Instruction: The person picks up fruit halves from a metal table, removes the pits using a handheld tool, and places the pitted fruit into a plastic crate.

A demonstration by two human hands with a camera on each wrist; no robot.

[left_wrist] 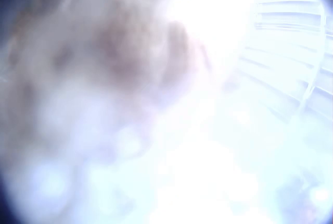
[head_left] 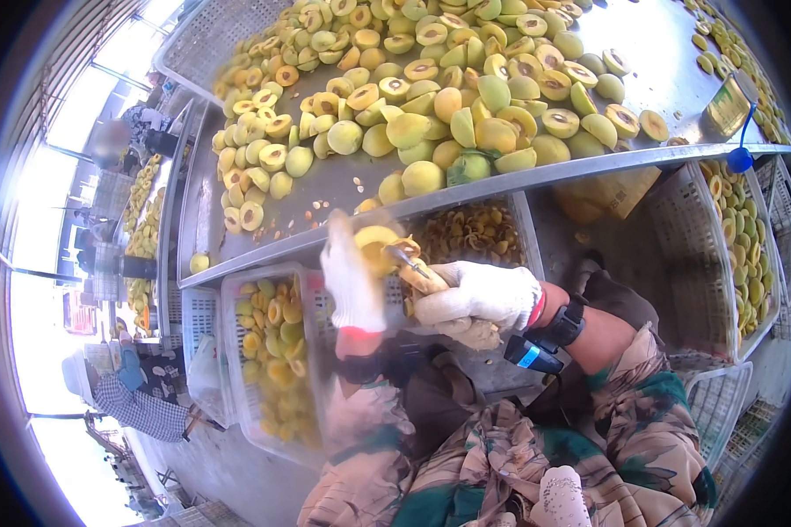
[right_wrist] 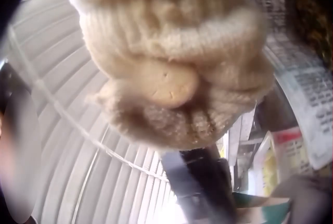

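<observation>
In the head view both of my hands wear white knit gloves. My left hand (head_left: 351,281), blurred by motion, holds a yellow fruit (head_left: 373,239) just below the table edge. My right hand (head_left: 476,294) grips a small knife (head_left: 406,259) whose metal blade touches the fruit. The right wrist view shows the stained glove of my right hand (right_wrist: 171,36) curled round the pale butt of the handle (right_wrist: 169,86). The left wrist view is washed out and blurred; nothing in it can be made out.
A steel table (head_left: 325,189) carries a big heap of yellow-green fruit and cut halves (head_left: 448,97). Below it stand a crate of halves (head_left: 272,351), a crate of brown pits (head_left: 470,230) and another crate of halves (head_left: 743,246). People work at the far left (head_left: 136,395).
</observation>
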